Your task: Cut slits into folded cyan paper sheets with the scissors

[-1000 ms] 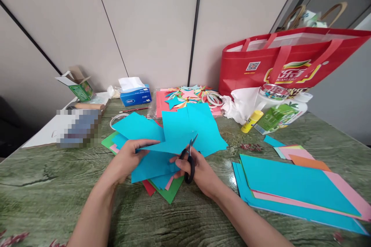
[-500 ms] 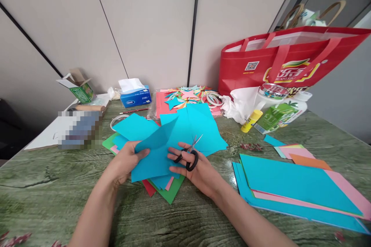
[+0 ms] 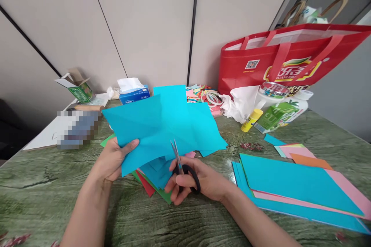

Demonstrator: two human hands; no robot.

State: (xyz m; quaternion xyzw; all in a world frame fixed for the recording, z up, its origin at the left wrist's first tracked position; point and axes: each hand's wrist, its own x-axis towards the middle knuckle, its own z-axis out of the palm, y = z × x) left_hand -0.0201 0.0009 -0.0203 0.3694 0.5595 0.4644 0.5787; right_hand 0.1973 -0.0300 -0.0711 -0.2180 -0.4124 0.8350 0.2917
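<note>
My left hand (image 3: pixel 111 158) pinches the lower left edge of a folded blue paper sheet (image 3: pixel 150 123) and holds it lifted above the table, unfolded toward me. My right hand (image 3: pixel 197 181) grips black-handled scissors (image 3: pixel 184 164), fingers through the loops, blades pointing up at the sheet's lower edge. Under both hands lies a pile of blue, red and green paper pieces (image 3: pixel 155 183).
A stack of large blue and pink sheets (image 3: pixel 292 187) lies right of my hands. Behind stand a red shopping bag (image 3: pixel 290 61), a yellow glue stick (image 3: pixel 251 120), white tissue, tape rolls (image 3: pixel 213 98), a blue tissue box (image 3: pixel 133 94) and a small green carton (image 3: pixel 78 86). The table (image 3: pixel 43 189) is green marble-patterned.
My left hand has lifted the blue sheet and opened it upright. My right hand swung the scissors round, bringing the blades to point up at the sheet's lower edge.
</note>
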